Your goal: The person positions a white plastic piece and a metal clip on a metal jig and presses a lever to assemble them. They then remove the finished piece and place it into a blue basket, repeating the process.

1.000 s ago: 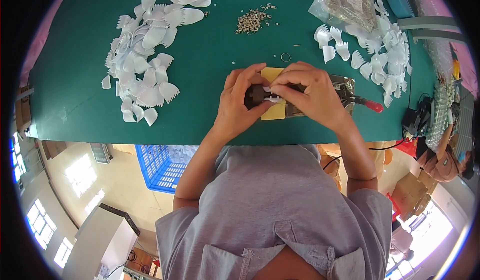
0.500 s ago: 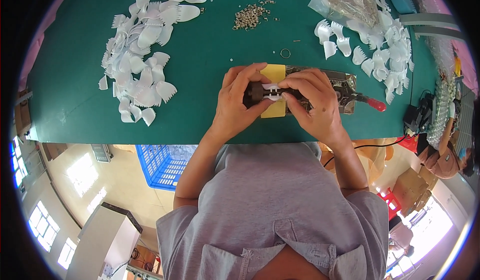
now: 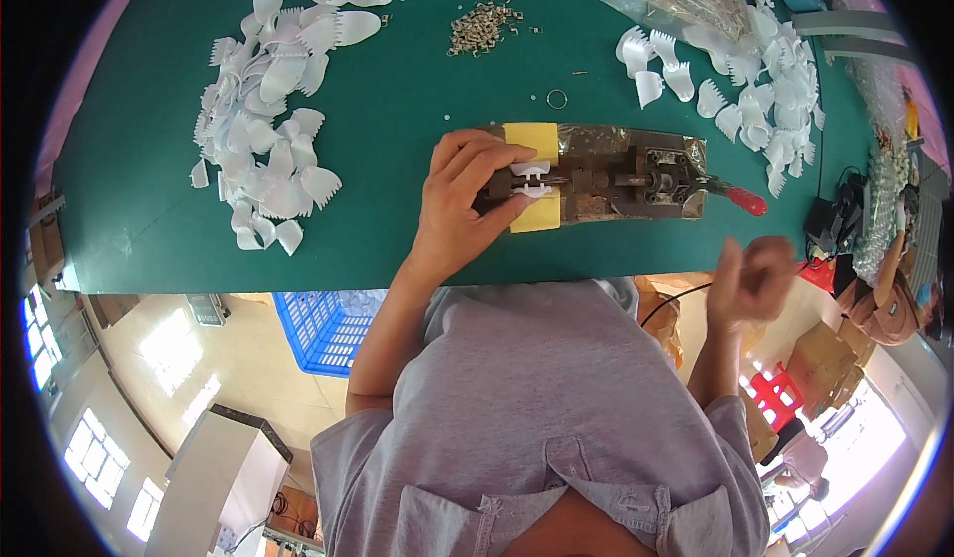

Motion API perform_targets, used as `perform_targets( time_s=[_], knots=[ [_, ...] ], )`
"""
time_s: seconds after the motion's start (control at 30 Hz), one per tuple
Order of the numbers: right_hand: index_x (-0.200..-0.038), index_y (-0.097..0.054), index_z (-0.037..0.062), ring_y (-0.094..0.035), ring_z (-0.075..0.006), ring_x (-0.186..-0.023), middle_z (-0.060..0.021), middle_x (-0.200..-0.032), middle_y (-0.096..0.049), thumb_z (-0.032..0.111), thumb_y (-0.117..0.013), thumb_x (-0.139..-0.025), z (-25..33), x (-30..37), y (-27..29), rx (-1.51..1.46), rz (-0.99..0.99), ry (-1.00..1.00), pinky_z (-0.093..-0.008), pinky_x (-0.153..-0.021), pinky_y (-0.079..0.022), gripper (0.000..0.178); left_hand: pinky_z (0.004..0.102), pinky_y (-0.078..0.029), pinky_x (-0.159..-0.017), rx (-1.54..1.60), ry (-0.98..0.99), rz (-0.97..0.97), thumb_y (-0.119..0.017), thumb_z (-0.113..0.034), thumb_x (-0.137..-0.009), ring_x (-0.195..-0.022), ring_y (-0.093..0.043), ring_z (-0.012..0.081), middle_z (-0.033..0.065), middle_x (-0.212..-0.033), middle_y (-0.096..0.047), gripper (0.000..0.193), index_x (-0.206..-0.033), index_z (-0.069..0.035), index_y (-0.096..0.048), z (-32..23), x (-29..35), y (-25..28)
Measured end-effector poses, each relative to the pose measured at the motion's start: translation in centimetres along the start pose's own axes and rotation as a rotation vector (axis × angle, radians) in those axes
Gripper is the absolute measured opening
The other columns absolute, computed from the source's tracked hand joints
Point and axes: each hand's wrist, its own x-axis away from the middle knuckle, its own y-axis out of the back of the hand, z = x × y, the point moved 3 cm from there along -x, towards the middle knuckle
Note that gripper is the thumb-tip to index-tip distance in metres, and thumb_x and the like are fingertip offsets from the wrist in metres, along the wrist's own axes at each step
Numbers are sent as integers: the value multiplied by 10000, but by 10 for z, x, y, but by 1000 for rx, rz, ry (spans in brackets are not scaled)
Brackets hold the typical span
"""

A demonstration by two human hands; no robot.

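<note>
My left hand (image 3: 459,199) is closed around the left end of a dark metal hand press (image 3: 606,181). Its thumb and fingers pinch a small white plastic piece (image 3: 533,190) with short prongs in the jaws; part of the piece is hidden by the fingertips. Under the jaws lies a yellow pad (image 3: 538,217). Off the table's front edge, my right hand (image 3: 752,281) is slightly blurred, thumb apart from its curled fingers, with nothing seen in it. Just above that hand is the press's red-gripped lever (image 3: 745,201).
White toothed plastic pieces (image 3: 260,110) lie heaped at left; more pieces (image 3: 765,110) are at right. Small metal clips (image 3: 482,28) form a pile at the back. A metal ring (image 3: 556,100) lies behind the press. Clear bags (image 3: 686,0) sit at back right. Below the edge stands a blue basket (image 3: 310,333).
My right hand has left the press jaws and swung right and toward me, beyond the table edge. My left hand stays at the jaws with the white piece. The view has shifted slightly.
</note>
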Motion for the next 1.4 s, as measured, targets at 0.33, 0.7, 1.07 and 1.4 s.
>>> perform_targets(
  time_s=[0.33,0.7,1.07,1.4],
  knots=[
    [-1340,-581,-44,-675,-232,-1096,-104,-1164,-734,47,-635,-1032,-47,-29,-13,-125,-157,-471,-346,-903,-556,326,404,-514,-970,-15,-10,0,-865,-6,-697,-1134,-617,280,35,-1063,-727,385,-1051,-89,-739,-1,-4,-1],
    [-1018,-769,75,-655,-213,-878,-30,-987,-721,74,-824,-711,85,-20,-133,-140,253,383,-357,-768,-512,311,402,-523,-959,-14,1,-9,-867,10,-687,-1139,-623,291,42,-1077,-728,408,-1059,-83,-729,1,-3,0],
    [-1013,-765,77,-649,-207,-869,-14,-961,-707,54,-837,-730,85,-31,-144,-45,239,362,-360,-736,-498,293,408,-514,-949,0,-18,-28,-875,-19,-694,-1113,-627,293,43,-1066,-733,392,-1053,-79,-730,1,-6,0],
    [-982,-734,88,-710,-274,-843,-70,-935,-726,80,-752,-887,-2,-116,-155,5,511,-47,-404,-731,-567,97,396,-533,-951,-7,-18,-24,-884,-18,-729,-1101,-645,282,59,-1049,-739,337,-1030,-59,-739,-1,-3,1]
  ],
)
